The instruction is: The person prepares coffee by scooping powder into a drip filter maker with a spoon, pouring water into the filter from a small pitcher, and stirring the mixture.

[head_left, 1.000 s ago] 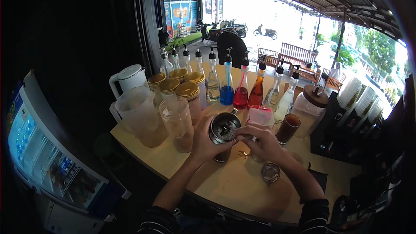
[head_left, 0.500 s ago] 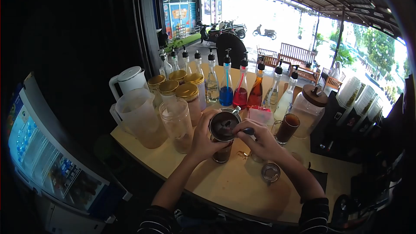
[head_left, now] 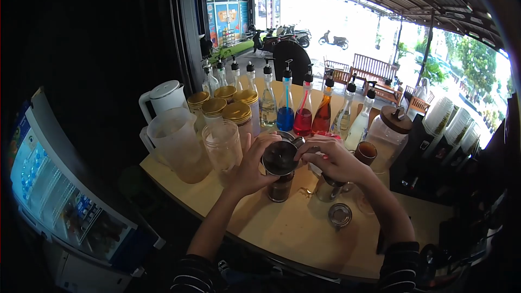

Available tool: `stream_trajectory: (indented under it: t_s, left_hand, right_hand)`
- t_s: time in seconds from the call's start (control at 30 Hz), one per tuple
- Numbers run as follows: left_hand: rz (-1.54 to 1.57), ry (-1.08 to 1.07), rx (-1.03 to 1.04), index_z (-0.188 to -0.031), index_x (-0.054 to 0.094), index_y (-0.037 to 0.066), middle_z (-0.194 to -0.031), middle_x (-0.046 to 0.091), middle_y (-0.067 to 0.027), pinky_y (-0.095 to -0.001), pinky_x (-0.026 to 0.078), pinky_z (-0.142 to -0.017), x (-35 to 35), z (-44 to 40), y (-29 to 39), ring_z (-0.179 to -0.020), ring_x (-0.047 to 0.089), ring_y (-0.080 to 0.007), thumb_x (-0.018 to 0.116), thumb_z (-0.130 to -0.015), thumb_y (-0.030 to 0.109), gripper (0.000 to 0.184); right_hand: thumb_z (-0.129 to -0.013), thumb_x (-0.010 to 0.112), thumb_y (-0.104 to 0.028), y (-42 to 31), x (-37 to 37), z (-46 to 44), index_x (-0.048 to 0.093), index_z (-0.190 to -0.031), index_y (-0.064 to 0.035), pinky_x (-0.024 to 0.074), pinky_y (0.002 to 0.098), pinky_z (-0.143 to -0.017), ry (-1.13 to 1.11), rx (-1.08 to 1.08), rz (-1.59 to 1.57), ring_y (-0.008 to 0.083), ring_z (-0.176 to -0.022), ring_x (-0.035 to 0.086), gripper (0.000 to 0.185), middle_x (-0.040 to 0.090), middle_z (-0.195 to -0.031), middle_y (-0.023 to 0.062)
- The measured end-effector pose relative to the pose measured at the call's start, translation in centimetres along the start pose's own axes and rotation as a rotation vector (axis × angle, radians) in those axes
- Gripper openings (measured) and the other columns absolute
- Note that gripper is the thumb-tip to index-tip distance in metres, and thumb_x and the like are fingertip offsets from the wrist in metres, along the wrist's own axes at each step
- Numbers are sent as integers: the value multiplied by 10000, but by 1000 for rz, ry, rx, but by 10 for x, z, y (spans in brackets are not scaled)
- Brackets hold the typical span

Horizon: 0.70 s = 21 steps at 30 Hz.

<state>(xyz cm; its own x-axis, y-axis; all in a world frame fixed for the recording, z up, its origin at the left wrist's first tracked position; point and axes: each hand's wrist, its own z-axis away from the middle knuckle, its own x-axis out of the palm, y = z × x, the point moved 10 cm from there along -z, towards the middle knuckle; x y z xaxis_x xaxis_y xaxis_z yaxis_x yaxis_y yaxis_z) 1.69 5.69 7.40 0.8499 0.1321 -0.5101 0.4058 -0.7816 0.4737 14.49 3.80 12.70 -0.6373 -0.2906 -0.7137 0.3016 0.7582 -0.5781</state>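
Observation:
My left hand (head_left: 251,169) grips the side of a metal cup (head_left: 280,157), tilted so that its dark inside faces me. My right hand (head_left: 334,157) has its fingers closed at the cup's right rim, near its handle. Just below the cup stands a glass (head_left: 279,190) with dark brown contents, partly covered by it. Beneath my right hand is a container (head_left: 329,191) with a dark, shiny piece in it; the hand hides much of it. A small metal jigger-like cup (head_left: 340,215) sits on the table nearby.
A clear jar (head_left: 222,144), a plastic pitcher (head_left: 176,144) and gold-lidded jars (head_left: 237,113) crowd the left. Pump bottles (head_left: 286,108) line the back. At right are a brown-filled mug (head_left: 366,153), a wooden-lidded jar (head_left: 388,127) and stacked cups (head_left: 437,115).
The dark-handled utensil that my right hand held in the cup has left it. My right hand has shifted slightly up and right, with its fingers now at the cup's rim.

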Motion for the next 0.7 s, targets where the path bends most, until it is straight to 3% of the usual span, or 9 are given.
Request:
stream_trajectory:
  t_s: [0.1,0.33,0.5,0.7]
  left_hand:
    - [10,-6,-3,-1281,463,135,-1303,518,-42,-560,47,-1145,0,1,0,-1300,439,-246,823,-621,189,755]
    - [-40,-1,-13,-1297,445,147,-1319,505,-41,-562,58,-1140,2,1,2,-1292,446,-237,824,-634,217,767]
    - [-135,-32,10,-1296,438,147,-1318,505,-43,-557,42,-1141,4,3,1,-1296,438,-239,817,-651,249,755]
    - [-124,-31,-1,-1299,436,145,-1323,503,-48,-561,50,-1140,4,3,1,-1284,451,-244,815,-649,252,760]
  right_hand:
    - [-911,543,-78,-1,-14,-2,613,-968,5,489,340,-767,119,-9,-78,229,-838,644,123,651,-913,119]
    - [-899,548,-66,-1,8,-11,614,-963,6,493,364,-771,35,59,-91,257,-856,643,116,641,-902,136]
    - [-893,537,-70,-13,-5,-23,619,-971,25,487,392,-794,-21,-41,118,320,-870,617,148,626,-909,151]
    - [-889,538,-74,-10,11,-20,639,-961,22,486,395,-778,-15,-69,99,312,-870,617,156,629,-916,154]
